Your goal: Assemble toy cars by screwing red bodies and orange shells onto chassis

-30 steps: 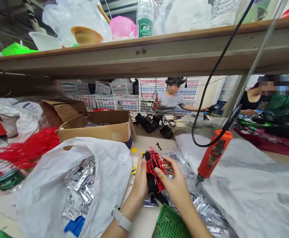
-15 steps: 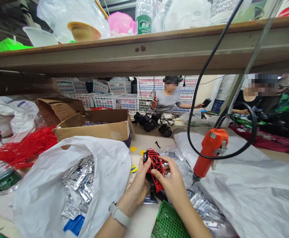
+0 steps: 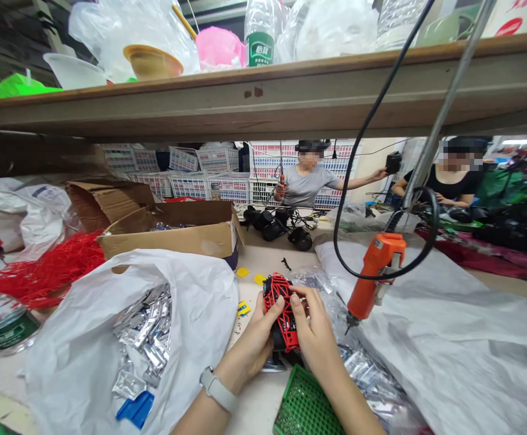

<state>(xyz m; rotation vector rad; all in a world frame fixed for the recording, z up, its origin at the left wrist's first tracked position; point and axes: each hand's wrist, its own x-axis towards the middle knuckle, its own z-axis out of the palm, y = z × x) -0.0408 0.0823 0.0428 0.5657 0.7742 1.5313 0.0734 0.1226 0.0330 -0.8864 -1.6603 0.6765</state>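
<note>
The left hand (image 3: 254,338) and right hand (image 3: 317,329) curl firmly around a black toy (image 3: 281,341), its red cage (image 3: 277,302) fitted on, while more black toys (image 3: 274,228) lie farther along the tabletop (image 3: 263,261).

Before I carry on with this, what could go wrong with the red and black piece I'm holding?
The orange electric screwdriver hangs tip-down close to your right hand, so a careless move might catch it or its black cord. The thin red lattice, held in that hand and your left hand, could perhaps crack if squeezed hard. The small yellow pieces lying loose nearby could get brushed away.
</note>
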